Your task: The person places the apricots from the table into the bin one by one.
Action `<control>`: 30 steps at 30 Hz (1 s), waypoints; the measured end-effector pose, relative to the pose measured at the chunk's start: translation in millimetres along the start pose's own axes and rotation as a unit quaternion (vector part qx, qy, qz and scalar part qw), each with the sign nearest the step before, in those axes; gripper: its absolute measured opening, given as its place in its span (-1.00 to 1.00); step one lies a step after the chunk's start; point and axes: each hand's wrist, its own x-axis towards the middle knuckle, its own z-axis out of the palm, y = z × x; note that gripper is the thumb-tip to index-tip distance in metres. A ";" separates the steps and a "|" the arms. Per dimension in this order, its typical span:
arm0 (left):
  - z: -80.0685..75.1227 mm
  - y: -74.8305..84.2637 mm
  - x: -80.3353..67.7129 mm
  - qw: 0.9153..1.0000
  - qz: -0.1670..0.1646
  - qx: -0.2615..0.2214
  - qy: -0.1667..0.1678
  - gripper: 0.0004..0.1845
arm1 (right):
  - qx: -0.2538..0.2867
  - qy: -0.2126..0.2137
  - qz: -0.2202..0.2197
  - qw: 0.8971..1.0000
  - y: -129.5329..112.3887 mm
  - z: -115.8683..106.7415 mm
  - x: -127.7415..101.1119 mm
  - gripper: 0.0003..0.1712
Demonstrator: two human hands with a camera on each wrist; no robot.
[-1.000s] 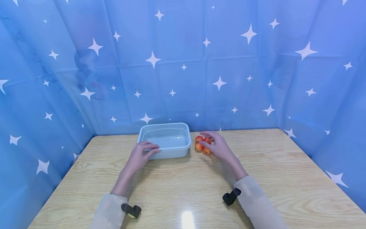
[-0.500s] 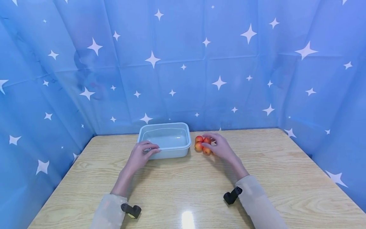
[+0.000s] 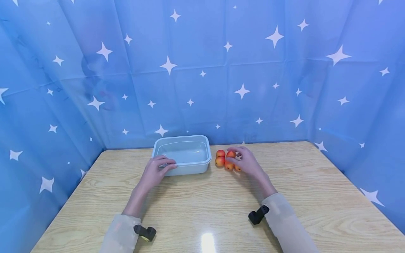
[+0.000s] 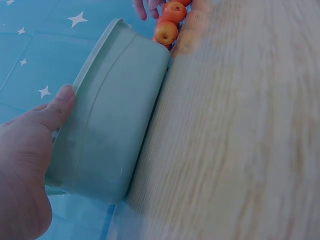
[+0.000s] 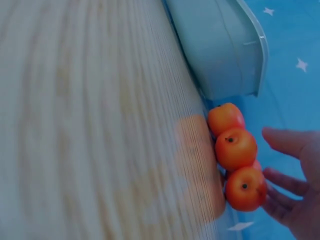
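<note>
A pale blue plastic tub (image 3: 181, 137) stands at the back of the wooden table, with nothing in it that I can see. My left hand (image 3: 155, 172) grips its near left rim, thumb on the outer wall (image 4: 62, 100). Just right of the tub (image 5: 225, 45) lies a cluster of several small orange-red fruits (image 3: 220, 161). My right hand (image 3: 248, 163) arches over the cluster's right side with loosely spread fingers. Its fingertips (image 5: 280, 182) touch the nearest fruit (image 5: 245, 192); the thumb stays apart from it. The fruits (image 4: 170, 25) also show beyond the tub (image 4: 115, 125).
The light wood table (image 3: 205, 200) stretches bare toward me and to the right. A blue curtain with white stars (image 3: 202, 70) closes in the back and both sides. Black wrist cameras (image 3: 257, 215) sit on both sleeves.
My right hand has drawn slightly right and its fingers have curved down over the fruits, uncovering more of the cluster. The left hand and tub have not moved.
</note>
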 end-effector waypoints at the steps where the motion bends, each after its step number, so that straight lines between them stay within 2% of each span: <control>1: 0.1 0.0 0.0 1.000 -0.002 0.000 0.000 -0.88 | 0.000 0.000 0.003 1.000 0.3 -0.4 -0.4 -0.55; 8: 0.6 -0.2 0.2 1.000 -0.006 -0.002 -0.001 -0.87 | -0.012 -0.016 0.007 1.000 4.3 -3.3 -1.1 -0.54; 16: 0.1 1.3 0.7 1.000 0.000 -0.007 -0.002 -0.86 | -0.006 -0.046 0.051 0.998 4.4 -6.3 -1.6 -0.57; 23: -0.1 2.0 0.8 1.000 -0.008 -0.004 -0.002 -0.85 | 0.005 -0.074 0.056 0.996 5.0 -7.6 -3.1 -0.54; 30: 0.1 1.6 0.6 1.000 -0.006 -0.005 -0.003 -0.86 | 0.012 -0.087 0.082 0.993 7.6 -13.7 -6.9 -0.47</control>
